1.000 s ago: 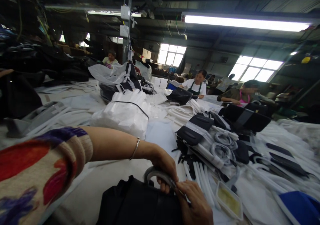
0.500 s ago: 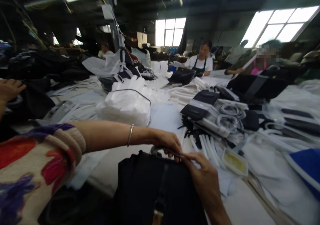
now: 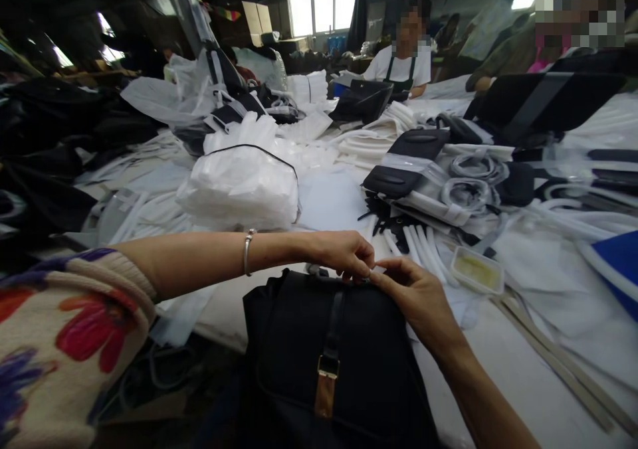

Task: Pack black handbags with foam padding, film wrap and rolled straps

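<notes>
A black backpack [image 3: 294, 343] with a buckled front strap [image 3: 327, 369] stands upright at the table edge before me. My left hand [image 3: 343, 253] reaches across its top, fingers closed on the carry handle [image 3: 315, 271], which they mostly hide. From the other side my right hand [image 3: 419, 296] meets it, thumb and forefinger pinching a small whitish piece [image 3: 379, 269] at the handle's right end. The fingertips of both hands nearly touch. What lies under the left fingers is hard to see.
A strapped bundle of white plastic [image 3: 239, 186] lies beyond my left arm. Black bag panels [image 3: 396, 177], clear coiled tubing [image 3: 466, 193], white tubes [image 3: 421, 246] and a plastic tub [image 3: 477, 271] sit to the right. Another person [image 3: 406, 64] works across the table.
The view has tilted down, showing more of the backpack and its buckle. Both hands stay together at the handle; a whitish piece now shows between them. At far left, another person's hand has gone from view.
</notes>
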The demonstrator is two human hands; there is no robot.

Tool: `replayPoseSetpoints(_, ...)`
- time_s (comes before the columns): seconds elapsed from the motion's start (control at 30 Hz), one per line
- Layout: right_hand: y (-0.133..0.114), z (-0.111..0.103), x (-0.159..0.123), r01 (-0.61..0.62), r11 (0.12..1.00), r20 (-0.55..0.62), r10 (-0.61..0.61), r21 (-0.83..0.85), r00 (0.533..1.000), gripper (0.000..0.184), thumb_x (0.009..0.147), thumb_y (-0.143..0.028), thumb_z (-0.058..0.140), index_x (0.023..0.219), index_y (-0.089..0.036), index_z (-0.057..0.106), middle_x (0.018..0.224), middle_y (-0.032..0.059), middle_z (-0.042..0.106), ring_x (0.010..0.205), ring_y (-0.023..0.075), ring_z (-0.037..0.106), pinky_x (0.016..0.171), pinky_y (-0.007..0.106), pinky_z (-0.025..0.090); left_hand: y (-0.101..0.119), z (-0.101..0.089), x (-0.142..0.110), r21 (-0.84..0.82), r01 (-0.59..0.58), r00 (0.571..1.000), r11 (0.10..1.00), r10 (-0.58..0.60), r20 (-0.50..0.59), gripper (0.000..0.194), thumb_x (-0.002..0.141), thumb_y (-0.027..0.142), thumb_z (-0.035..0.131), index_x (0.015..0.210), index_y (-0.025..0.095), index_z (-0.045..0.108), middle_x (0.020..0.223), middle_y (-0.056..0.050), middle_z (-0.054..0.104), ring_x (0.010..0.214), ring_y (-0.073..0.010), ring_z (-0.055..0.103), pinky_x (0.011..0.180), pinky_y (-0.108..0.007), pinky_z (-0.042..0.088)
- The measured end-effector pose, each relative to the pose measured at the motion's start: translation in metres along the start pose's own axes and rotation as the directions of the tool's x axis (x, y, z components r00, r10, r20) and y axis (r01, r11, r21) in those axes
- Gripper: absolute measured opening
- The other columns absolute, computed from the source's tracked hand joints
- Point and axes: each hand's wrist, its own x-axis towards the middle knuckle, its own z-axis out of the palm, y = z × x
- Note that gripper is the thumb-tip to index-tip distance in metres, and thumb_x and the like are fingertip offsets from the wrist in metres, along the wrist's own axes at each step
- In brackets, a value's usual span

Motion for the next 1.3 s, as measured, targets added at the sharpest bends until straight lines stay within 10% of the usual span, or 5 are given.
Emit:
replayPoseSetpoints(0.33, -0.011, -0.015, 0.003, 0.521, 0.763, 0.177, -0.493, -0.383, 0.852, 0.014, 0.087, -0.031, 0.064, 0.075, -0.023, 0.068, 0.083, 0.0033, 0.067, 0.079, 0.0186, 0.063, 0.074, 0.029, 0.047, 0.008, 0.0, -0.005, 0.031, 0.025, 0.998, 0.999, -0.027, 0.05, 0.027, 0.075, 0.027, 0.07, 0.095, 0.017, 0.054, 0.07, 0.004, 0.061, 0.065, -0.0132, 0.062, 0.058, -0.023, 0.045)
replayPoseSetpoints(0.5, -0.019, -0.022, 0.014, 0.411, 0.842, 0.296, -0.317, -0.35, 0.901, 0.018, 0.087, -0.031, 0.061, 0.072, -0.022, 0.065, 0.077, 0.0003, 0.065, 0.075, 0.0165, 0.059, 0.071, 0.028, 0.044, 0.01, 0.016, -0.011, 0.412, -0.037, 0.968, 0.91, 0.135, -0.21, 0.016, 0.081, 0.029, 0.062, 0.092, 0.018, 0.059, 0.081, 0.002, 0.063, 0.074, -0.0137, 0.058, 0.062, -0.022, 0.04)
replayPoseSetpoints(0.7, -0.003, -0.018, 0.023, -0.042, 0.999, 0.29, 0.034, 0.023, 0.956, 0.028, 0.073, -0.04, 0.076, 0.079, -0.018, 0.059, 0.073, -0.0008, 0.062, 0.068, 0.0145, 0.056, 0.06, 0.025, 0.039, 0.007, 0.022, -0.017, 0.502, -0.061, 0.937, 0.863, 0.223, -0.269, 0.014, 0.085, 0.03, 0.059, 0.093, 0.018, 0.059, 0.084, 0.0, 0.065, 0.077, -0.0145, 0.058, 0.065, -0.022, 0.039)
replayPoseSetpoints(1.07, -0.006, -0.01, 0.006, 0.244, 0.964, 0.111, -0.233, -0.1, 0.966, 0.014, 0.077, -0.037, 0.073, 0.076, -0.023, 0.073, 0.081, 0.0026, 0.066, 0.081, 0.0199, 0.061, 0.077, 0.032, 0.043, 0.01, 0.027, -0.025, 0.553, -0.039, 0.919, 0.832, 0.247, -0.307, 0.016, 0.084, 0.025, 0.059, 0.099, 0.02, 0.056, 0.082, 0.0, 0.064, 0.075, -0.0148, 0.06, 0.062, -0.021, 0.038)
replayPoseSetpoints(1.3, -0.006, -0.017, 0.01, 0.001, 0.999, 0.233, -0.012, 0.047, 0.972, 0.02, 0.075, -0.039, 0.075, 0.08, -0.02, 0.076, 0.084, 0.0029, 0.069, 0.084, 0.0197, 0.06, 0.078, 0.03, 0.043, 0.005, 0.032, -0.026, 0.589, -0.08, 0.913, 0.804, 0.296, -0.281, 0.013, 0.089, 0.023, 0.055, 0.102, 0.018, 0.057, 0.092, -0.004, 0.068, 0.082, -0.0167, 0.063, 0.069, -0.022, 0.041)
